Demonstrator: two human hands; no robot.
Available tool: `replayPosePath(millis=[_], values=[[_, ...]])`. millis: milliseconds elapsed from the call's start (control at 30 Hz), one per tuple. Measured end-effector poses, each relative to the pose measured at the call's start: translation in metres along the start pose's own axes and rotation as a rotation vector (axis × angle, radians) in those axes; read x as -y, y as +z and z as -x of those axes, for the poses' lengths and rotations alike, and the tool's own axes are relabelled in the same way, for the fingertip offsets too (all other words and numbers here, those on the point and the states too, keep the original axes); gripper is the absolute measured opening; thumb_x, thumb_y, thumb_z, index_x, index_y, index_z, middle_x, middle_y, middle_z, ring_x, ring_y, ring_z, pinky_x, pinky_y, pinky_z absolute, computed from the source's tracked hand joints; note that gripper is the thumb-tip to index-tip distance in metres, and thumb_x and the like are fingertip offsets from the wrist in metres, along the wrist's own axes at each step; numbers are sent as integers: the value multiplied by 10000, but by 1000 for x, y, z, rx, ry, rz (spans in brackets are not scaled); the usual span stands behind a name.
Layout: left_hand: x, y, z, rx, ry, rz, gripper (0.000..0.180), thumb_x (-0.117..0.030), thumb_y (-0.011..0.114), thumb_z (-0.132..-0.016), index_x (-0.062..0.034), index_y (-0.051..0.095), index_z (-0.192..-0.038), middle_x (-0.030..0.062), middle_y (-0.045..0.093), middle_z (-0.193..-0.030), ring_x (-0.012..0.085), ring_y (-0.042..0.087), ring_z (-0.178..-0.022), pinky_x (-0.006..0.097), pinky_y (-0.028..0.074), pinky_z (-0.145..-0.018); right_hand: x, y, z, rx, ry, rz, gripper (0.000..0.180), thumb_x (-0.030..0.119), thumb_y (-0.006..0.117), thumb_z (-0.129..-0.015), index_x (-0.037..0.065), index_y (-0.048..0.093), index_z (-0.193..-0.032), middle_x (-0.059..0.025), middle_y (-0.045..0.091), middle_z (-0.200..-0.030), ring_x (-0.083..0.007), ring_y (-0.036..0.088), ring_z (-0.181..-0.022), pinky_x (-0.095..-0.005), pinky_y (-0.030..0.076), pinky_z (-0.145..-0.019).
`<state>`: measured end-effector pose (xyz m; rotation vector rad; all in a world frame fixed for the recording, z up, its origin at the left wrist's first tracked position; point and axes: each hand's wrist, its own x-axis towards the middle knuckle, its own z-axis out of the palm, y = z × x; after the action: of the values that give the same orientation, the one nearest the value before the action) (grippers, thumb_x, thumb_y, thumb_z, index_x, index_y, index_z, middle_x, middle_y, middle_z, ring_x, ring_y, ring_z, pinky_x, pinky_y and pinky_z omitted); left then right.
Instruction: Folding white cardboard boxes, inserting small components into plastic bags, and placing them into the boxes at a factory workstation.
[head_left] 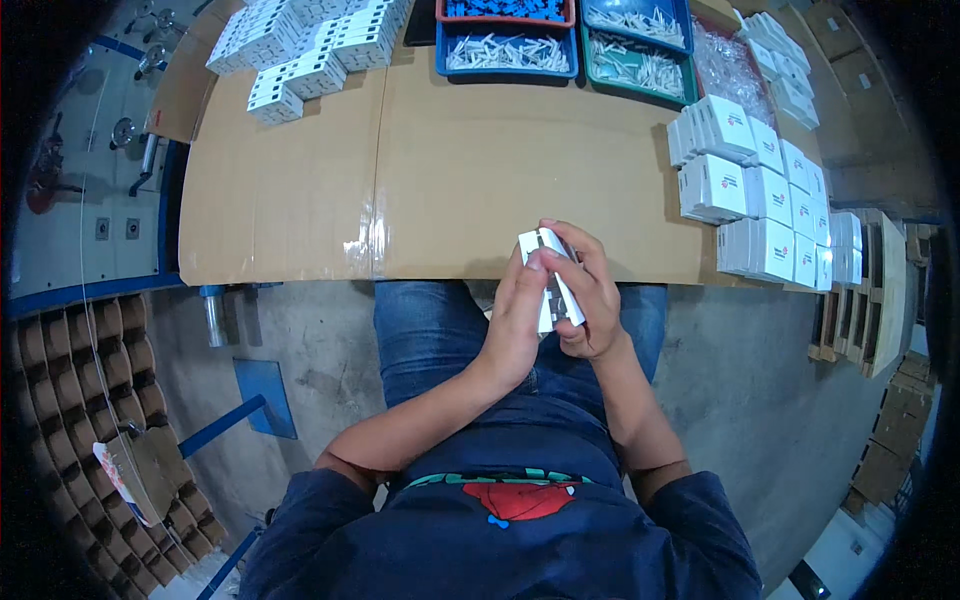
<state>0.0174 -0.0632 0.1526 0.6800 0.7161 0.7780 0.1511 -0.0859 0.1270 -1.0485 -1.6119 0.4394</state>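
Note:
Just beyond my lap, at the near edge of the table, I hold a small white box-like piece (552,283) between both hands. It is tilted, and a grey gap runs along its middle; fingers cover part of it, so what lies inside cannot be told. My left hand (515,325) grips its left side, with the thumb pressed near the top. My right hand (592,300) wraps round the right side, fingers curled over the upper end and thumb near the lower end.
Brown cardboard (480,180) covers the table. Small white boxes (325,50) stand stacked at the far left, and larger white boxes (770,215) at the right. Blue trays (508,75) and a green tray (640,85) hold small white parts. A red tray (505,18) holds blue pieces.

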Motion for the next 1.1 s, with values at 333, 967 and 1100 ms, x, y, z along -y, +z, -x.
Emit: replayPosePath(millis=[333,967,1100], values=[[-6,15,8,4,115,-151,453,-331,420,-1126,-58,392,-1487,63,553,-1207,104,557,-1067,260,494,-891,-4,9,9,-157,-72,-7,686,571,358,-1077,-25,573,-1337,-374,575,-1333,-477,622,-1211,-518,514,-1029],[-8,-41,-15,245,581,-543,1080,-126,917,-658,1,342,-1564,176,438,-1542,309,469,-1420,446,414,-1165,25,-15,-10,21,282,-373,635,422,711,-932,42,601,-1429,-291,393,-1589,-401,406,-1476,-480,336,-1189],[-5,-39,-14,264,589,-485,1073,-107,908,-659,4,339,-1562,174,431,-1545,302,464,-1423,447,390,-1188,27,-13,-11,17,279,-389,681,449,702,-931,23,574,-1448,-284,396,-1590,-406,407,-1473,-485,321,-1196]])
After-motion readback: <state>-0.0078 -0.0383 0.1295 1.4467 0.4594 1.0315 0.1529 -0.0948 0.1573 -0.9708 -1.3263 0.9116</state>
